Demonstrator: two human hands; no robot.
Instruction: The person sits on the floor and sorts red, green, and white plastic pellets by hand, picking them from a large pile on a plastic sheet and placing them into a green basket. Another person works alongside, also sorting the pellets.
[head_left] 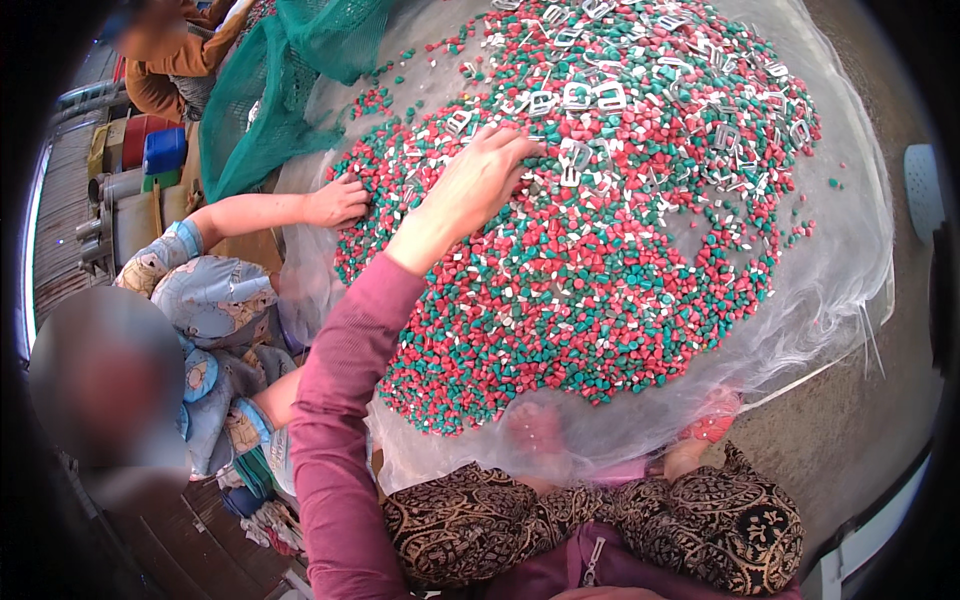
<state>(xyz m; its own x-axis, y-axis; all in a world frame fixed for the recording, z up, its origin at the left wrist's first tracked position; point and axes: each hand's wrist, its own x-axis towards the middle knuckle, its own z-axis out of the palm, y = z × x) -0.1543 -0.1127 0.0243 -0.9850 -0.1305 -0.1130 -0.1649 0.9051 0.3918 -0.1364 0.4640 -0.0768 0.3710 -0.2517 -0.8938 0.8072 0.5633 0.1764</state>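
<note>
My left hand reaches from a purple sleeve over a wide heap of small red, green and white cone-like pieces. Its fingers are bent and close together, fingertips low at the heap; whatever they hold is hidden. Just beyond the fingertips lie white plastic buckle-like frames, one slotted frame among several. A toothed white piece rests right of the hand. My right hand does not show.
The heap lies on a translucent sheet. At left, a co-worker's hand touches the heap's edge. Green netting hangs at the far left, near a blue container. Another person in orange sits beyond. A pale blue perforated object stands at right.
</note>
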